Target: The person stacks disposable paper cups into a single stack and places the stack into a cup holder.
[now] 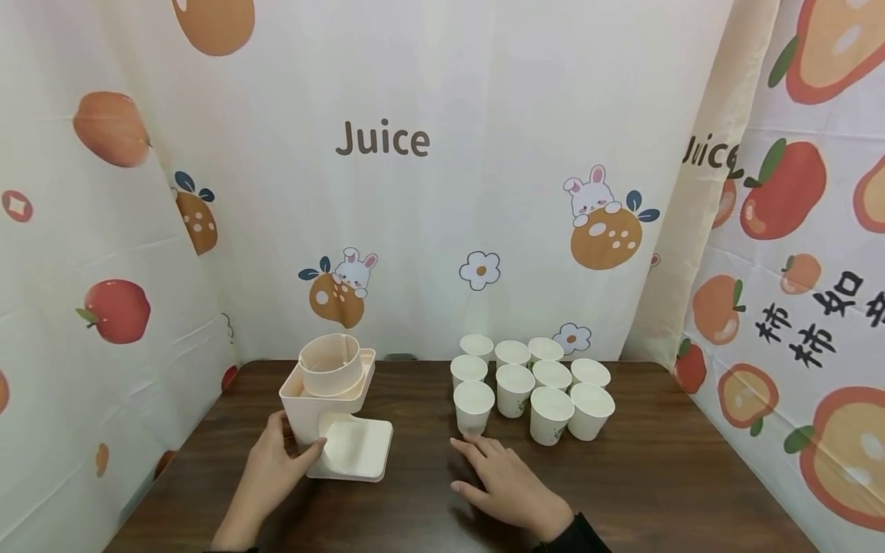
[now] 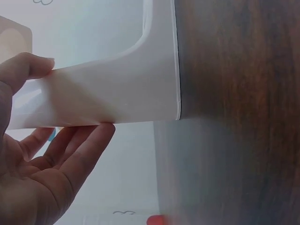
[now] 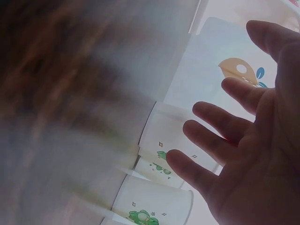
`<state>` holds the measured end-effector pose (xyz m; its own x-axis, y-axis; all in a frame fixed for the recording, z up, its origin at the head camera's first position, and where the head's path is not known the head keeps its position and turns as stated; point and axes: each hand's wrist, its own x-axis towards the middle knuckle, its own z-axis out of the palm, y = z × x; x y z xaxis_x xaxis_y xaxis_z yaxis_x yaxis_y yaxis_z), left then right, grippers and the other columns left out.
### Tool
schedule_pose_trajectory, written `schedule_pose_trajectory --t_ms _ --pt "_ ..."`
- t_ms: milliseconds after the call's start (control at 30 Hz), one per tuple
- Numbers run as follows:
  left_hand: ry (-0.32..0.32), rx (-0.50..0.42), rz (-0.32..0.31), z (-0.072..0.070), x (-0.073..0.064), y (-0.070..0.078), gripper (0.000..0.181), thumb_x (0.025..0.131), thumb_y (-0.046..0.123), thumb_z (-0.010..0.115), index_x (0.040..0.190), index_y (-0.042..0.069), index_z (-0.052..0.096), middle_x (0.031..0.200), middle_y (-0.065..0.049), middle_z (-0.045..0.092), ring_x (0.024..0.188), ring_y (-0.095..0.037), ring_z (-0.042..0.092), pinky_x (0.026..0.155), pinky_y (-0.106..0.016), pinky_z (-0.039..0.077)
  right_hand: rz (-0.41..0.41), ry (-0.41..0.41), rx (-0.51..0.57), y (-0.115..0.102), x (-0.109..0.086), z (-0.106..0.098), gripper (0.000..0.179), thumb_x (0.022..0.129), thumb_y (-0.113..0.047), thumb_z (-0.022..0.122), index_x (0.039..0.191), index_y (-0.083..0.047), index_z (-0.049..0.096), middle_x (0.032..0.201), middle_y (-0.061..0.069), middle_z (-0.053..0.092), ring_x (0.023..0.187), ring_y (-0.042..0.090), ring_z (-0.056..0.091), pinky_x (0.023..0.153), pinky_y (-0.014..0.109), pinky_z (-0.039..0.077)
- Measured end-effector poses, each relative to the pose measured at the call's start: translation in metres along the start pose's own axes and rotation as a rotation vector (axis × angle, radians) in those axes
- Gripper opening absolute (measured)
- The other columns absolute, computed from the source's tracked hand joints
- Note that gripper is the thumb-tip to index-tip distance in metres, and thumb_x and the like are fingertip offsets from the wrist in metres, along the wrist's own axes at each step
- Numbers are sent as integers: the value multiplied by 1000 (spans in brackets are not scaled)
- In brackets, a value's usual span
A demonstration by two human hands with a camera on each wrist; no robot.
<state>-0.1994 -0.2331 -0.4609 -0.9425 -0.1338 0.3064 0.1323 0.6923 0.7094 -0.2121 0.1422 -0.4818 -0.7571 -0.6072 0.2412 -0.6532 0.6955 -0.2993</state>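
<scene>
My left hand [image 1: 273, 465] grips the side wall of a cream plastic stand [image 1: 304, 418], thumb on one face and fingers on the other, as the left wrist view shows. The stand has a round tube [image 1: 330, 365] in a box-shaped top and a flat square base plate [image 1: 366, 449]. Toward the middle, my right hand [image 1: 508, 484] hovers low over the table with fingers spread and nothing held. Its fingertips are close to the front-left white paper cup [image 1: 473, 408]; whether they touch it I cannot tell. Green prints on the cups [image 3: 157, 201] show in the right wrist view.
Several white paper cups [image 1: 551, 415] stand upright in loose rows at the right of the dark wood table [image 1: 422, 491]. Printed curtains [image 1: 408, 230] with fruit pictures hang behind the table and along both sides.
</scene>
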Motion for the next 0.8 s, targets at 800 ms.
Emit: schedule_pose_trajectory --t_ms 800 --pt "-15 -61 -60 2 -12 2 72 87 38 80 129 -5 41 120 -24 55 108 -38 61 83 -41 56 17 10 -3 2 0 -2 57 103 -47 54 149 -14 47 148 12 48 131 30 49 96 57 44"
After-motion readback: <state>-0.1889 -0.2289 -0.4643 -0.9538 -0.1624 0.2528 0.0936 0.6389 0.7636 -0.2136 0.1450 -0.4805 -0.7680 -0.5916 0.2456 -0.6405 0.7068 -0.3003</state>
